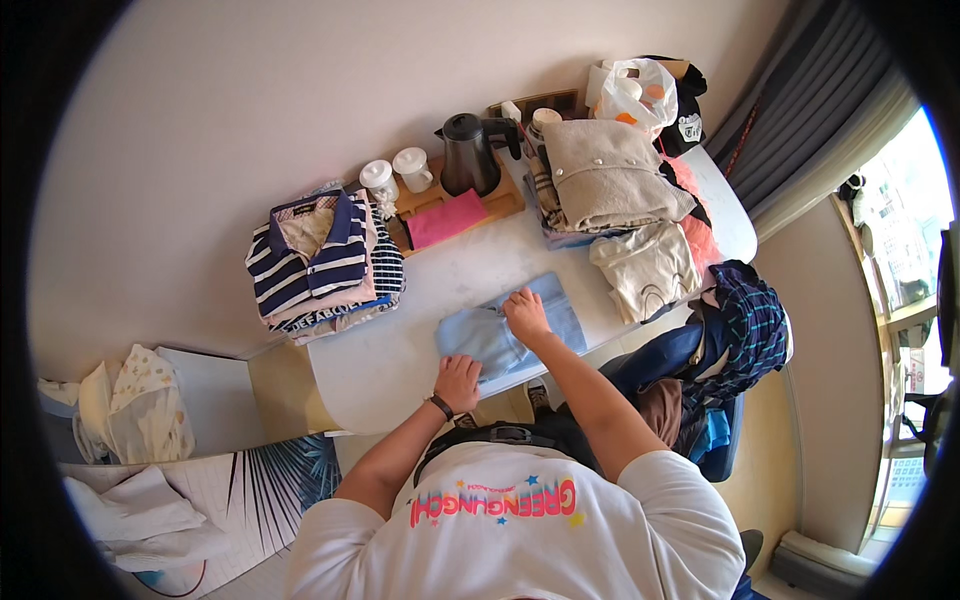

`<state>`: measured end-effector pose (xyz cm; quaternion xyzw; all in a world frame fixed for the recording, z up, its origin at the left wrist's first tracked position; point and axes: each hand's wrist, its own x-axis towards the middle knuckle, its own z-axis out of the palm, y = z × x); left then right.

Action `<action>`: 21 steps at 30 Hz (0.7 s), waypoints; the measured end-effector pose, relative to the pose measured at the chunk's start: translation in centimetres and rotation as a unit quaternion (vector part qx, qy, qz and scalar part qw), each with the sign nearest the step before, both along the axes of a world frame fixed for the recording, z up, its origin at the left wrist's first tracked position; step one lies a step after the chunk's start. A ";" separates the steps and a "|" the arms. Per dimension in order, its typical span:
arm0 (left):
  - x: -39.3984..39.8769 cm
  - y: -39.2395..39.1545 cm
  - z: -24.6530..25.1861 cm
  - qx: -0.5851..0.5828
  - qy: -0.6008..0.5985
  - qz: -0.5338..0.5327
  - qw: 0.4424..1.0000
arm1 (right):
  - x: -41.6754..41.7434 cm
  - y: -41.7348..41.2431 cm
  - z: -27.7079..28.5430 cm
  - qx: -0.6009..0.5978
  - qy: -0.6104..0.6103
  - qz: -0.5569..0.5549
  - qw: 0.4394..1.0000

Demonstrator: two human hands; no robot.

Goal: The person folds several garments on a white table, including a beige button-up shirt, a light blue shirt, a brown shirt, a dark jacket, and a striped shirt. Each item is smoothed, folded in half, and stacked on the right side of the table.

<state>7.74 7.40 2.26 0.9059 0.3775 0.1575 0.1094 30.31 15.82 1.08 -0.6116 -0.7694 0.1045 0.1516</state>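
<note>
A light blue garment point(481, 334), partly folded, lies on the white table point(375, 382) before me. My right hand point(527, 319) is on its upper middle, with the fingers bent and pinching the cloth at a fold. At the garment's near left corner rests my left hand point(458, 384), knuckles up and fingers together. Whether its fingertips grip the cloth is hidden. A flat part of the same blue cloth reaches out to the right, beyond my right hand.
Left stands a pile of folded clothes point(315, 262). Behind are a kettle point(469, 154), lidded white cups point(379, 180) and a pink cloth point(448, 219) on a wooden tray point(512, 196). A beige cardigan point(615, 180) tops the right pile. Clothes cover a chair point(721, 469).
</note>
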 end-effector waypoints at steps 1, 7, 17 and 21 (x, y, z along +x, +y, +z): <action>-0.4 0.0 -1.0 0.012 0.000 -0.006 1.000 | 0.0 0.3 0.2 0.016 0.001 0.018 1.000; 0.4 0.1 -2.6 0.076 -0.045 0.013 0.996 | 1.8 2.9 -0.5 -0.315 0.409 -0.121 0.848; 1.3 1.6 -0.2 0.019 -0.056 0.171 0.984 | 3.9 -1.9 0.2 0.037 0.059 -0.329 0.942; 2.3 2.5 -0.3 -0.086 0.100 0.169 0.977 | 6.3 -6.0 1.1 -0.023 -0.040 -0.445 0.894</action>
